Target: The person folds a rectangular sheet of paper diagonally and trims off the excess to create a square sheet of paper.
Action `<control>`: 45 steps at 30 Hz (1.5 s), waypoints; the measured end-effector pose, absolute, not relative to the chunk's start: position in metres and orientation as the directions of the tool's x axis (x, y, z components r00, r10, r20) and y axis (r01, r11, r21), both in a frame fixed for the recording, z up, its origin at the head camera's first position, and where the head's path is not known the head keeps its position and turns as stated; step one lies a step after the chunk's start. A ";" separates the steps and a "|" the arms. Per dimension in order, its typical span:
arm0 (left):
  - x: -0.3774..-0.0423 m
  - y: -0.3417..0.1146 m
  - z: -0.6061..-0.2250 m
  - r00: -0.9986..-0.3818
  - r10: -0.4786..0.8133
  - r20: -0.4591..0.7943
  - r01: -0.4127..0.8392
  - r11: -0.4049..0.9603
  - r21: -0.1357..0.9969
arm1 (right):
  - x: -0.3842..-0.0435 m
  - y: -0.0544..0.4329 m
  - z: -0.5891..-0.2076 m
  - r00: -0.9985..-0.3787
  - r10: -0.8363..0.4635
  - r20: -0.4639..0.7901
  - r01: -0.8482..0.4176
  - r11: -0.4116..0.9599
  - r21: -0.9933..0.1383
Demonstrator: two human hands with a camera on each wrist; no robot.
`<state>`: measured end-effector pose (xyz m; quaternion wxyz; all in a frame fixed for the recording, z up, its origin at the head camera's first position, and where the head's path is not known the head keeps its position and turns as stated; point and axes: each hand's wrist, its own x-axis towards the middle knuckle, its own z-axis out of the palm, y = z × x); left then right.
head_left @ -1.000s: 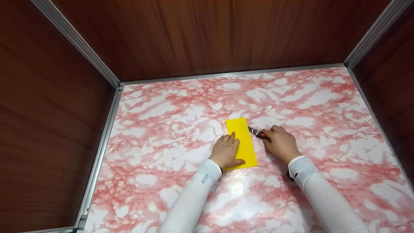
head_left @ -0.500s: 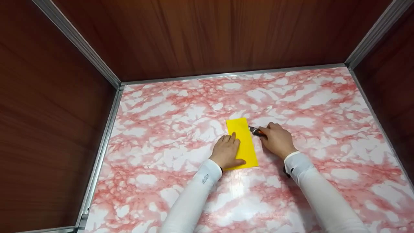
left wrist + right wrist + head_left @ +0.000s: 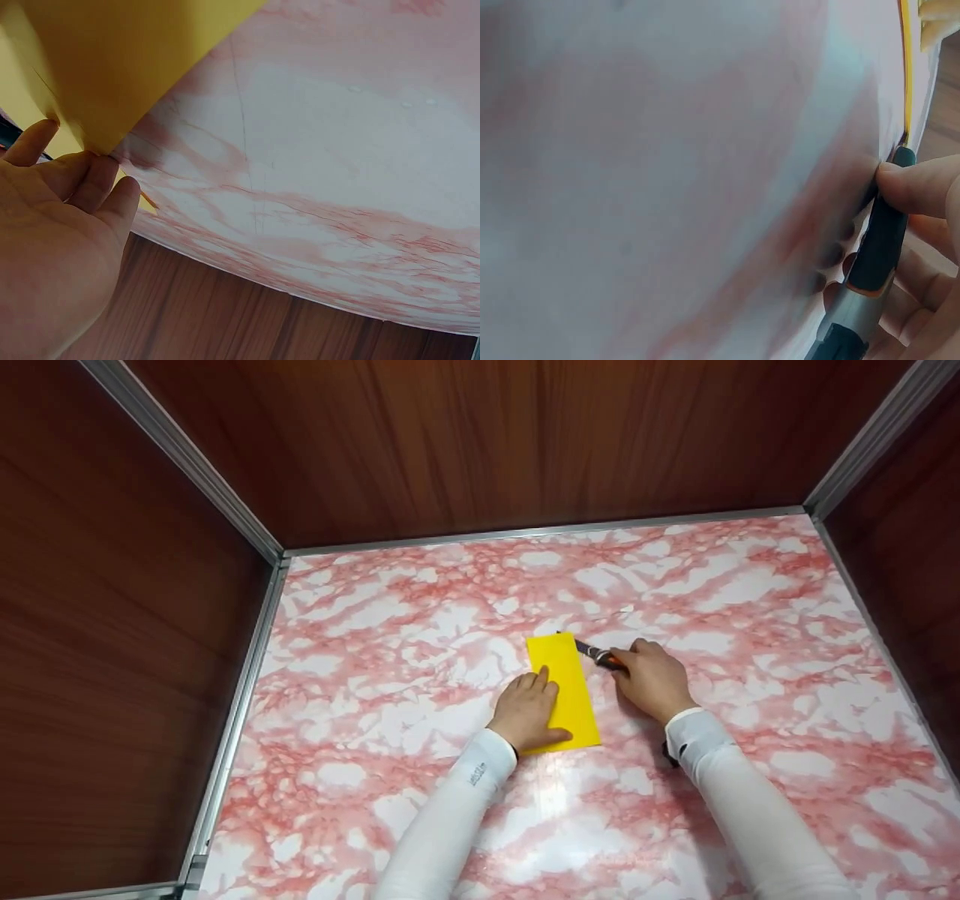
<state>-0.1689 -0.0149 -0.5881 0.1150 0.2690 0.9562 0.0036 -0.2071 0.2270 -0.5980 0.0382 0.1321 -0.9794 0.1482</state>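
A folded yellow paper (image 3: 559, 656) lies on the pink-and-white marbled tabletop. My left hand (image 3: 523, 709) rests on its left part with fingers spread, holding it down flat. In my right hand (image 3: 651, 679) I grip a utility knife (image 3: 600, 655) with a black and orange handle. Its dark blade passes behind the paper's upper right edge, and a small tip shows past the top edge; most of the blade is hidden. The right wrist view has the knife handle (image 3: 877, 244) pinched by thumb and fingers, next to the thin yellow edge (image 3: 908, 75) of the paper.
Dark red-brown wooden panels (image 3: 480, 442) stand at the back and both sides. Metal strips (image 3: 540, 532) run along the table's back edge and the corners. The marbled tabletop (image 3: 375, 615) surrounds the paper.
My right hand first shifts slightly left, pushing the blade deeper, then back right and a little away from me. The blade now lies nearer the paper's top edge. The left hand stays put.
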 end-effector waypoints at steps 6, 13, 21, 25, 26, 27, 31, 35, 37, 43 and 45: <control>-0.169 -0.015 -0.588 -0.827 0.517 -0.222 0.515 0.854 0.074 | -0.210 0.246 -0.599 -0.972 -0.180 0.152 -0.219 0.926 -0.307; -0.169 -0.015 -0.587 -0.830 0.506 -0.232 0.505 0.860 0.070 | -0.210 0.254 -0.599 -0.967 -0.163 0.194 -0.221 0.920 -0.325; -0.169 -0.014 -0.588 -0.832 0.508 -0.223 0.504 0.860 0.076 | -0.207 0.264 -0.596 -0.974 -0.140 0.176 -0.195 0.918 -0.346; -0.168 -0.014 -0.589 -0.828 0.512 -0.227 0.510 0.857 0.072 | -0.206 0.279 -0.594 -0.975 -0.118 0.188 -0.179 0.920 -0.350; -0.168 -0.014 -0.589 -0.828 0.513 -0.227 0.511 0.857 0.071 | -0.205 0.284 -0.593 -0.975 -0.110 0.192 -0.172 0.922 -0.348; -0.168 -0.014 -0.589 -0.827 0.514 -0.228 0.512 0.856 0.070 | -0.205 0.289 -0.593 -0.975 -0.102 0.196 -0.166 0.923 -0.347; -0.168 -0.014 -0.589 -0.827 0.514 -0.229 0.513 0.856 0.069 | -0.203 0.308 -0.592 -0.980 -0.065 0.190 -0.128 0.930 -0.343; -0.168 -0.015 -0.589 -0.829 0.511 -0.228 0.509 0.858 0.072 | -0.200 0.324 -0.590 -0.984 -0.033 0.177 -0.094 0.933 -0.348; -0.167 -0.015 -0.588 -0.829 0.512 -0.225 0.509 0.858 0.076 | -0.199 0.329 -0.590 -0.984 -0.019 0.178 -0.082 0.932 -0.352; -0.167 -0.015 -0.588 -0.829 0.516 -0.217 0.511 0.856 0.083 | -0.198 0.337 -0.592 -0.982 0.023 0.190 -0.049 0.929 -0.366; -0.166 -0.015 -0.588 -0.831 0.513 -0.214 0.508 0.857 0.083 | -0.199 0.337 -0.593 -0.982 0.030 0.186 -0.042 0.927 -0.373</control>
